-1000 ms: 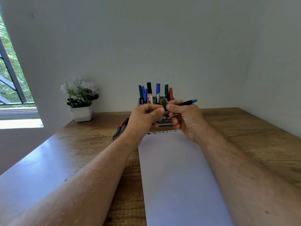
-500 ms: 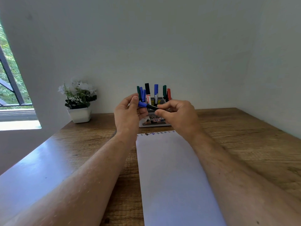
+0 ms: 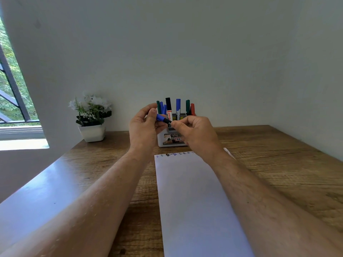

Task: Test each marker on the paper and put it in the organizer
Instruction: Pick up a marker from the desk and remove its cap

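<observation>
I hold a blue marker [image 3: 163,119] level between both hands, just in front of the organizer. My left hand [image 3: 143,128] pinches its blue cap end between thumb and fingers. My right hand [image 3: 194,134] grips the black barrel at the fingertips. Whether the cap is seated or slightly off, I cannot tell. The white organizer [image 3: 171,143] stands behind my hands at the back of the table, with several green, blue, black and red markers upright in it. The white paper [image 3: 193,201] lies lengthwise below my hands, with small test marks [image 3: 174,154] along its far edge.
A white pot of white flowers [image 3: 91,117] stands at the back left of the wooden table [image 3: 278,173]. A window [image 3: 11,93] is at the far left. The wall rises right behind the organizer.
The marker has turned so its blue end points left instead of right. My left hand has opened from a fist and taken hold of that end. Both hands rose slightly.
</observation>
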